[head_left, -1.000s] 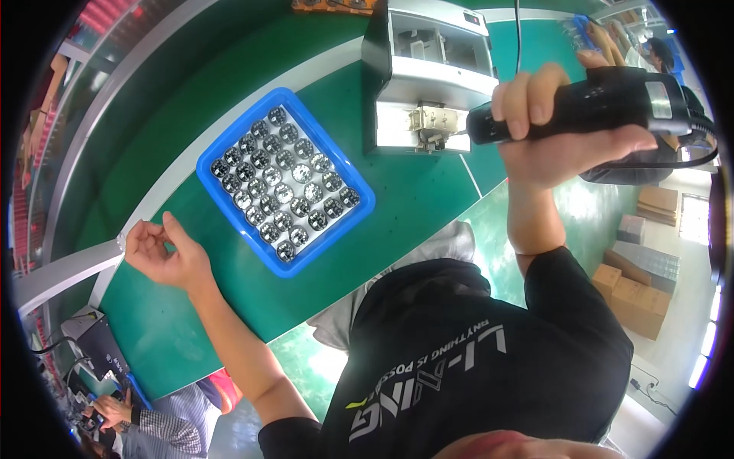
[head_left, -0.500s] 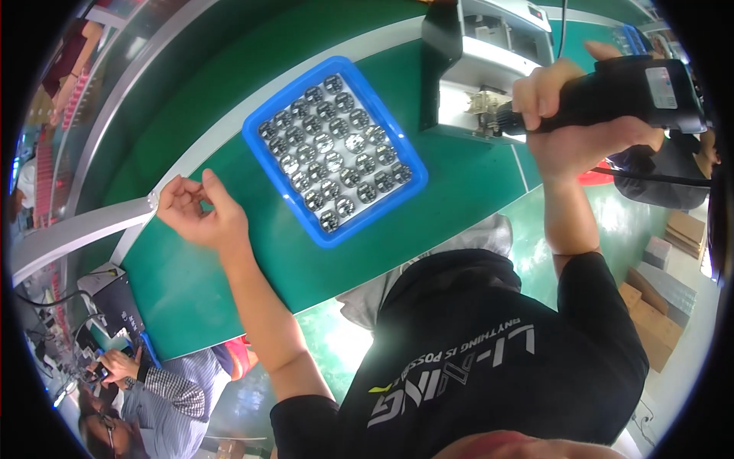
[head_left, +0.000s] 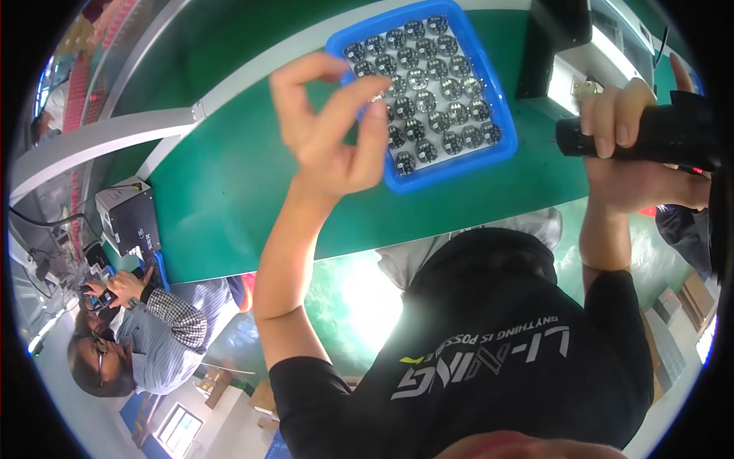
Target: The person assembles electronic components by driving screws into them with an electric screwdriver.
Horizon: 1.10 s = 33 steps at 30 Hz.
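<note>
A blue tray (head_left: 501, 153) with a white liner holds several rows of small round circuit boards (head_left: 426, 101). Over its left edge is my left hand (head_left: 329, 138), thumb and fingertip pinched on a small round circuit board (head_left: 376, 98), seen nearly edge-on. Most of that piece is hidden by the fingertips. On the right, my right hand (head_left: 623, 145) wraps around a black electric screwdriver (head_left: 657, 134), its thin tip pointing left toward the tray. The tool is held above the bench, apart from the boards.
A white and black machine (head_left: 573, 73) stands beyond the screwdriver, right of the tray. The green bench (head_left: 229, 206) has a metal frame arm (head_left: 107, 134) at its left. A black-and-white box (head_left: 130, 218) sits at the left end, near a co-worker (head_left: 168, 329) handling small parts.
My left hand has moved right to the tray's edge and closed on a round board. The screwdriver has drawn away from the machine. The whole view has shifted.
</note>
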Each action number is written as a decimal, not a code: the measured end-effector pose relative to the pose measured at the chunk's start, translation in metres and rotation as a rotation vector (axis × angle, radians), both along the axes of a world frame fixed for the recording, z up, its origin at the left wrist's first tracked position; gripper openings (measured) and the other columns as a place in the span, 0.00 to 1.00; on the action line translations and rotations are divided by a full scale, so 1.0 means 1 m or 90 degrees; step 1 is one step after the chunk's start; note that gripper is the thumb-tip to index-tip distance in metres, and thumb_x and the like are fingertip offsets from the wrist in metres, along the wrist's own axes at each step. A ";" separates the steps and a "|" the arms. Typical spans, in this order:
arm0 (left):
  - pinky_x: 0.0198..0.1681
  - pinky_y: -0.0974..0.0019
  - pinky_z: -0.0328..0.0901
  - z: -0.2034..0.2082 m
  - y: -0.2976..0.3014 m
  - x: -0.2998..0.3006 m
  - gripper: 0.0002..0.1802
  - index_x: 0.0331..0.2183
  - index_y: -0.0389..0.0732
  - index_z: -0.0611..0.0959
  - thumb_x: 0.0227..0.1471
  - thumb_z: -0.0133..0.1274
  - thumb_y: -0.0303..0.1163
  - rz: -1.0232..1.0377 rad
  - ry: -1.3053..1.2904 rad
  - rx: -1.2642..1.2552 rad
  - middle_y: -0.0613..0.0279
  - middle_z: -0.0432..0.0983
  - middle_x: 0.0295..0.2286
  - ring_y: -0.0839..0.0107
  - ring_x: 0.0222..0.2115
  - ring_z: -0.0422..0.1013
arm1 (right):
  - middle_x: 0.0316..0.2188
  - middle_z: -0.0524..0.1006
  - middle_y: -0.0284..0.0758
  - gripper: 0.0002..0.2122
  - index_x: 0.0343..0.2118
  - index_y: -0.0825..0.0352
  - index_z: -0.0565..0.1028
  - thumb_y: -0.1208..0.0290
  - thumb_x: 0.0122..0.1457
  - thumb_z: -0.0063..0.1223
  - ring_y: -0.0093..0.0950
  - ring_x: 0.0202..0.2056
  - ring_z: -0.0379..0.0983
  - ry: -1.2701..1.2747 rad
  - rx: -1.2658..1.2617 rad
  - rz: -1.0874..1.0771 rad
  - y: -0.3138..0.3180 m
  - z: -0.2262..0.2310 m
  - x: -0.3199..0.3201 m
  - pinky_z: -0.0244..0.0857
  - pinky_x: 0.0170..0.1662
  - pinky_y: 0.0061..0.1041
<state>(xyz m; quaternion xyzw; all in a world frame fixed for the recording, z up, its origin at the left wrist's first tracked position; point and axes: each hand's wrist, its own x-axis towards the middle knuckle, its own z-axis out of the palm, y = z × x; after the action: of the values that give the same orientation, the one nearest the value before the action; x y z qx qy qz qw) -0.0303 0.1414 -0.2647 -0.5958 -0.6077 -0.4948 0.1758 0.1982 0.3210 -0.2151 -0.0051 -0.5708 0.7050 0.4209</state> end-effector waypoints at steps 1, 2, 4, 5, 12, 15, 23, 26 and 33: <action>0.34 0.67 0.65 -0.003 0.000 0.003 0.10 0.27 0.38 0.85 0.34 0.57 0.21 0.004 -0.006 -0.003 0.51 0.68 0.36 0.61 0.34 0.67 | 0.21 0.62 0.28 0.55 0.63 0.62 0.56 0.18 0.41 0.37 0.22 0.17 0.59 -0.006 -0.003 0.004 -0.007 0.000 -0.008 0.55 0.28 0.25; 0.34 0.66 0.65 -0.008 0.000 0.006 0.12 0.27 0.38 0.85 0.32 0.56 0.21 -0.034 -0.015 0.000 0.51 0.69 0.36 0.60 0.34 0.67 | 0.21 0.63 0.28 0.54 0.63 0.61 0.57 0.18 0.42 0.37 0.22 0.17 0.59 0.015 -0.005 0.034 -0.013 -0.003 -0.014 0.55 0.28 0.25; 0.34 0.63 0.65 -0.015 -0.006 0.013 0.14 0.25 0.39 0.85 0.28 0.54 0.20 -0.061 -0.031 -0.014 0.50 0.69 0.35 0.59 0.34 0.67 | 0.22 0.64 0.28 0.53 0.64 0.59 0.57 0.18 0.43 0.37 0.23 0.18 0.60 0.057 -0.013 0.095 -0.024 -0.012 -0.024 0.56 0.28 0.26; 0.34 0.63 0.65 -0.019 -0.012 0.015 0.14 0.25 0.39 0.85 0.28 0.54 0.20 -0.063 -0.037 -0.014 0.50 0.69 0.35 0.59 0.34 0.67 | 0.22 0.64 0.28 0.52 0.64 0.58 0.57 0.19 0.43 0.37 0.23 0.18 0.61 0.080 -0.013 0.122 -0.026 -0.016 -0.028 0.56 0.29 0.26; 0.31 0.60 0.57 -0.031 -0.037 0.021 0.13 0.26 0.38 0.82 0.29 0.63 0.26 -0.184 -0.021 -0.145 0.55 0.71 0.34 0.58 0.32 0.67 | 0.24 0.66 0.29 0.49 0.64 0.53 0.58 0.20 0.44 0.38 0.24 0.19 0.63 0.088 0.036 0.171 -0.031 -0.033 -0.031 0.57 0.28 0.27; 0.32 0.59 0.57 -0.029 -0.032 0.039 0.13 0.27 0.38 0.82 0.31 0.65 0.26 -0.066 -0.086 -0.143 0.55 0.71 0.35 0.58 0.32 0.66 | 0.24 0.66 0.29 0.49 0.63 0.54 0.59 0.20 0.45 0.39 0.24 0.19 0.63 0.099 0.013 0.118 -0.034 -0.032 -0.028 0.57 0.28 0.27; 0.38 0.59 0.58 -0.024 -0.034 0.052 0.13 0.26 0.41 0.84 0.32 0.68 0.30 -0.041 0.004 -0.250 0.55 0.72 0.38 0.58 0.36 0.65 | 0.19 0.65 0.30 0.44 0.58 0.55 0.64 0.22 0.48 0.37 0.23 0.15 0.60 0.092 -0.079 -0.028 -0.033 -0.025 -0.019 0.58 0.25 0.27; 0.39 0.57 0.57 -0.024 -0.033 0.051 0.13 0.27 0.41 0.83 0.34 0.67 0.34 -0.050 0.082 -0.273 0.57 0.72 0.40 0.59 0.37 0.64 | 0.19 0.65 0.30 0.44 0.58 0.55 0.63 0.22 0.48 0.36 0.24 0.15 0.60 0.083 -0.103 -0.059 -0.032 -0.024 -0.016 0.58 0.25 0.27; 0.39 0.55 0.57 -0.014 -0.027 0.052 0.14 0.26 0.41 0.82 0.35 0.66 0.36 -0.070 0.104 -0.296 0.57 0.73 0.41 0.59 0.39 0.65 | 0.17 0.64 0.29 0.44 0.57 0.55 0.63 0.21 0.48 0.36 0.25 0.15 0.61 0.075 -0.156 -0.099 -0.026 -0.027 -0.002 0.58 0.25 0.28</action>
<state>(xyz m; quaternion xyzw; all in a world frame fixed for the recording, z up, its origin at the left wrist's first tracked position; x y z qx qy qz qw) 0.0219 0.1142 -0.2791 -0.6904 -0.6554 -0.3012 0.0552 0.1960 0.2947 -0.2423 -0.0589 -0.4526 0.7338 0.5033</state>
